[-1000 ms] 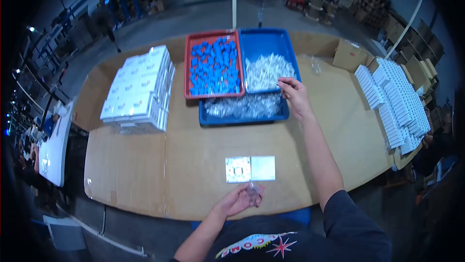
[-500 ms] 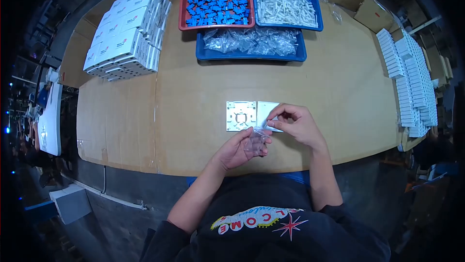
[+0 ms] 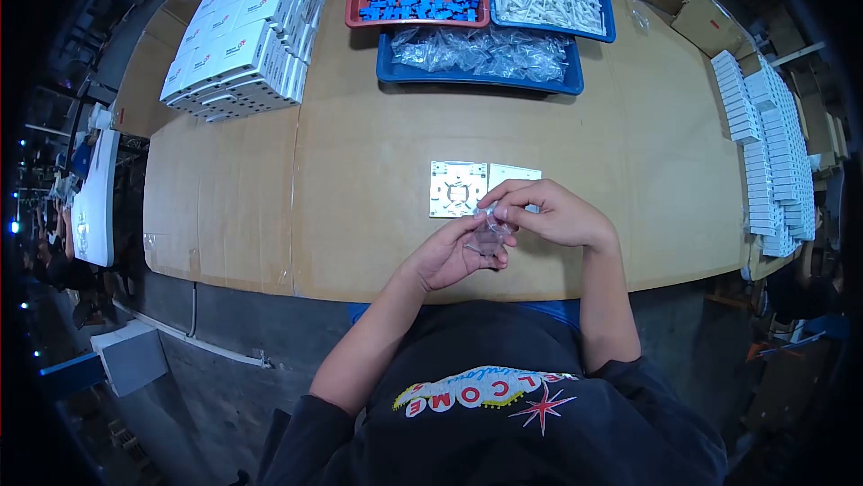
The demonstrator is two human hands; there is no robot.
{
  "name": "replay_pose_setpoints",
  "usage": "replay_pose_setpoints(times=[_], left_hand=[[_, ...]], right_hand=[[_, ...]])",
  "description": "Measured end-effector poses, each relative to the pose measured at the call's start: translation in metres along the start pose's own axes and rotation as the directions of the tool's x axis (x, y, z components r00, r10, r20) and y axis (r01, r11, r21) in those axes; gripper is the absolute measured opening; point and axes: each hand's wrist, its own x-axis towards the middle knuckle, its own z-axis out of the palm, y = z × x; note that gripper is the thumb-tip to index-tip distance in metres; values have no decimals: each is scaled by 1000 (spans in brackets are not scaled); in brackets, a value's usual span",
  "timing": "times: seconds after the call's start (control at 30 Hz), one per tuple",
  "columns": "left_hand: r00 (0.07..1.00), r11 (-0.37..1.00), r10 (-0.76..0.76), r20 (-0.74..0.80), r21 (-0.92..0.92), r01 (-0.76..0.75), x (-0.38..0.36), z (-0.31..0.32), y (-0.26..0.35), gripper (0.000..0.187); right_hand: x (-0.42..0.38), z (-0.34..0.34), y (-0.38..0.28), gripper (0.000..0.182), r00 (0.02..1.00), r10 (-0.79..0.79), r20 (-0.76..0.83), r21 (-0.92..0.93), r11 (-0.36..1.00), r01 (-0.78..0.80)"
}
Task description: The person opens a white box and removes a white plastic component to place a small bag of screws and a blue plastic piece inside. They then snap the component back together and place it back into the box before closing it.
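A small clear plastic bag (image 3: 488,240) is held in my left hand (image 3: 451,252), its thumb and fingers closed on it. At the top of the bag, my right hand (image 3: 553,213) pinches the plastic with thumb and forefinger. A small pale thing shows inside the bag, too small to name. Just beyond my hands lies a white square plate with a round cut-out (image 3: 458,187). Beside it on the right is a plain white square plate (image 3: 515,175), partly covered by my right hand.
Blue plastic parts fill a red tray (image 3: 356,22); white plugs fill a blue tray (image 3: 609,26). Below them, another blue tray (image 3: 481,82) holds clear bags. Stacks of white boxed units (image 3: 235,44) stand left, white stacked plates (image 3: 775,153) right, on the cardboard-covered table (image 3: 378,140).
My right hand has come left and down onto the mouth of the bag, so both hands now meet there. The whole view has shifted slightly, with the table appearing higher.
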Motion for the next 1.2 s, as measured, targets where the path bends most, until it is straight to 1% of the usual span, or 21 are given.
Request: replay_pose_setpoints(times=[0.1, 0.2, 0.3, 0.33, 0.43, 0.47, 0.53, 0.57, 0.67, 0.77, 0.83, 0.87, 0.97, 1.03, 1.07, 1.13, 1.2], left_hand=[[1000, 999, 4, -25, 40, -3, -1, 1, 0, 41], [998, 995, 6, -70, 103, 1, -3, 0, 0, 42], [996, 989, 11, -85, 147, 2, -3, -8, -3, 42], [997, 989, 21, -75, 147, -10, -3, -7, -4, 42], [999, 994, 24, -41, 111, -20, -3, -5, -3, 42], [999, 996, 19, -27, 92, -17, -3, -5, -3, 42], [1000, 998, 15, -25, 61, -13, -3, -5, -3, 42], [1000, 999, 12, -23, 45, -10, -2, -6, -4, 42], [998, 996, 36, -58, 89, -31, -2, -3, -4, 43], [999, 996, 31, -17, 86, -29, -2, -6, -4, 44], [999, 999, 23, -29, 28, -22, -2, -5, -3, 44], [999, 1000, 18, -33, -1, -18, -1, -5, -3, 44], [999, 999, 28, -26, 46, -27, -1, -11, -5, 46], [999, 999, 32, -13, 36, -31, 1, -16, -7, 48], [999, 999, 36, -7, 31, -35, 1, -19, -8, 48], [1000, 999, 21, -22, -25, -21, 1, -6, -2, 52], [1000, 998, 3, -26, -60, -4, 0, 1, -1, 56]], right_hand=[[-1, 8, 2, 29, 998, -12, -57, -49, 999, 9], [-2, 16, 7, 37, 995, -101, 5, -241, 965, 99], [0, 33, 3, 44, 993, -119, -10, -351, 930, 108], [0, 35, 2, 49, 997, -81, -17, -330, 941, 71], [0, 29, 6, 48, 993, -116, -3, -357, 928, 107], [1, 28, 4, 47, 995, -100, -9, -350, 932, 91], [0, 26, -2, 47, 997, -68, -24, -336, 940, 56], [1, 28, -1, 47, 997, -75, -25, -342, 938, 62], [4, 34, 1, 48, 996, -85, -31, -355, 932, 69], [4, 34, -2, 48, 997, -57, -42, -345, 938, 39], [3, 29, -2, 48, 999, -25, -44, -318, 948, 10], [4, 29, -3, 48, 998, -41, -41, -332, 943, 25], [5, 32, -1, 49, 996, -74, -49, -358, 932, 52], [9, 34, 6, 49, 994, -82, -73, -355, 933, 51], [9, 32, 8, 47, 994, -75, -81, -308, 950, 47], [9, 25, 9, 45, 994, -60, -92, -209, 977, 39], [7, 17, 0, 43, 988, -55, -144, -167, 986, 31]])
